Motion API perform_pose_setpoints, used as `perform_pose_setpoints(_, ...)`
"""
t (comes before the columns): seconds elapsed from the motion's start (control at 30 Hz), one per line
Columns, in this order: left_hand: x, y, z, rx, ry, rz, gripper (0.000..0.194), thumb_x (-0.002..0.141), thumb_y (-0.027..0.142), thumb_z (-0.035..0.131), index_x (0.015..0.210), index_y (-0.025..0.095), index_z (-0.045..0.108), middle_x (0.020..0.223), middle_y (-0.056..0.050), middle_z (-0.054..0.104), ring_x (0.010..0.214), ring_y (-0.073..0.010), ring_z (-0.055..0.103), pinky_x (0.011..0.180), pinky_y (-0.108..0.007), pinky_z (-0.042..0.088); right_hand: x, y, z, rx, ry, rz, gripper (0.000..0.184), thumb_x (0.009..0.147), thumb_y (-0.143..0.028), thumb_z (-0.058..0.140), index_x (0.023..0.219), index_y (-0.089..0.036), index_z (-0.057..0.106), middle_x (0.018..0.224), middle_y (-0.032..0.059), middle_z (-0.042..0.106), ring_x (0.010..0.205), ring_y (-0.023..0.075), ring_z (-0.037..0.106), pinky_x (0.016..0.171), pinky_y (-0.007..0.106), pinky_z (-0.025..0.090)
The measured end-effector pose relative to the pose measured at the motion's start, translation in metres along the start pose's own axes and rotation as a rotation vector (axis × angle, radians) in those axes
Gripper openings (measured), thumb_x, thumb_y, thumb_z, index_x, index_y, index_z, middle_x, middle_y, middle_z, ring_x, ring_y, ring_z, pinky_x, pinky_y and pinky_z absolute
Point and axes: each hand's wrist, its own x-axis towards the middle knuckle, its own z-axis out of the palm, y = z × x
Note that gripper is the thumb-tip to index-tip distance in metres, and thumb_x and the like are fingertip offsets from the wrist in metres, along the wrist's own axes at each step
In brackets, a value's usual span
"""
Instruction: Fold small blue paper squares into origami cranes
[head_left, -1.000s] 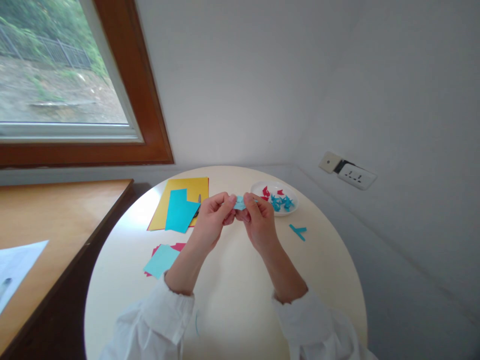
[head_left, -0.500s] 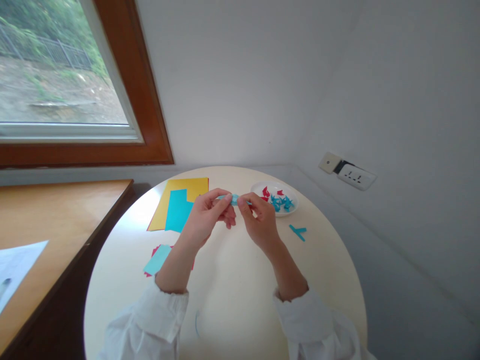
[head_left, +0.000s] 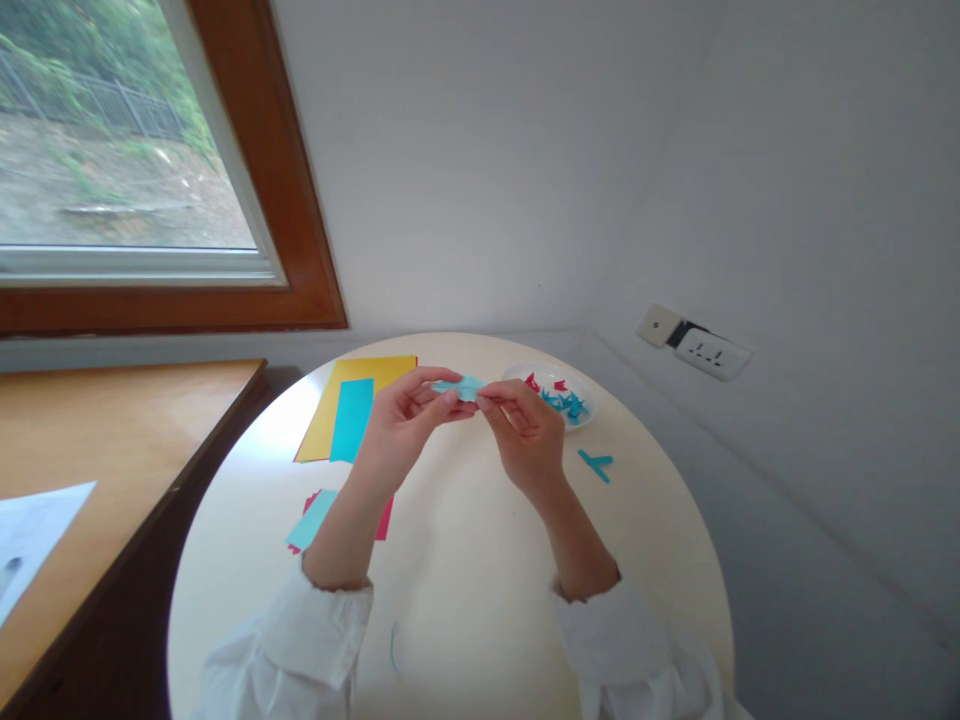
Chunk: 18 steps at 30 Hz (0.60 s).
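Both hands are raised above the round cream table (head_left: 465, 570) and pinch a small folded piece of light blue paper (head_left: 460, 386) between them. My left hand (head_left: 405, 425) grips its left end with thumb and fingers closed. My right hand (head_left: 525, 430) pinches its right end. The paper is partly hidden by my fingertips. Behind my right hand stands a small white plate (head_left: 581, 418) with several tiny red and blue folded paper pieces.
A yellow sheet (head_left: 352, 385) with a blue rectangle (head_left: 349, 420) on it lies at the table's back left. Blue and red paper pieces (head_left: 315, 515) lie by my left forearm. Blue strips (head_left: 596, 463) lie right. A wooden desk (head_left: 97, 450) stands left, wall sockets (head_left: 709, 352) right.
Both hands have risen slightly and turned the blue paper, which now lies flatter and longer between my fingertips. My left forearm has shifted left, uncovering more of the red paper beneath.
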Motion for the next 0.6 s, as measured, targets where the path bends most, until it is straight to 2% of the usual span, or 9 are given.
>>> perform_pose_setpoints(0.13, -0.0009, 0.0042, 0.0023, 0.1, 0.041, 0.026, 0.024, 0.064, 0.031, 0.07, 0.08, 0.016, 0.062, 0.079, -0.004, 0.07, 0.08, -0.0204, 0.067, 0.079, -0.035, 0.054, 0.0007, 0.0004, -0.0019, -0.11, 0.011, -0.113, 0.008, 0.082, -0.019, 0.053, 0.081, -0.022, 0.06, 0.077, 0.001, 0.061, 0.075, 0.0129, 0.057, 0.07, 0.028, 0.048)
perform_pose_setpoints(0.23, -0.0011, 0.0053, 0.0033, 0.145, 0.043, 0.039, 0.02, 0.064, 0.029, 0.071, 0.076, 0.017, 0.062, 0.074, -0.003, 0.069, 0.077, -0.0191, 0.067, 0.075, -0.031, 0.054, 0.001, 0.0, -0.002, -0.145, 0.015, -0.162, 0.009, 0.082, -0.017, 0.052, 0.081, -0.022, 0.06, 0.078, 0.0009, 0.061, 0.076, 0.0129, 0.057, 0.07, 0.028, 0.047)
perform_pose_setpoints(0.4, -0.0017, 0.0068, 0.0047, 0.19, 0.068, 0.03, 0.014, 0.065, 0.029, 0.07, 0.07, 0.017, 0.063, 0.066, -0.001, 0.066, 0.073, -0.0179, 0.066, 0.068, -0.028, 0.053, 0.0014, -0.0011, -0.0007, -0.102, 0.015, -0.143, 0.007, 0.08, -0.019, 0.056, 0.082, -0.023, 0.062, 0.081, 0.0017, 0.061, 0.078, 0.0139, 0.057, 0.072, 0.03, 0.048)
perform_pose_setpoints(0.6, -0.0017, 0.0079, 0.0053, 0.186, 0.066, 0.013, 0.016, 0.062, 0.029, 0.071, 0.07, 0.017, 0.063, 0.068, -0.002, 0.067, 0.073, -0.0185, 0.066, 0.065, -0.028, 0.053, 0.002, -0.0013, -0.0025, -0.201, 0.016, -0.167, 0.008, 0.08, -0.02, 0.057, 0.081, -0.024, 0.064, 0.081, 0.0014, 0.063, 0.082, 0.0152, 0.058, 0.077, 0.032, 0.047)
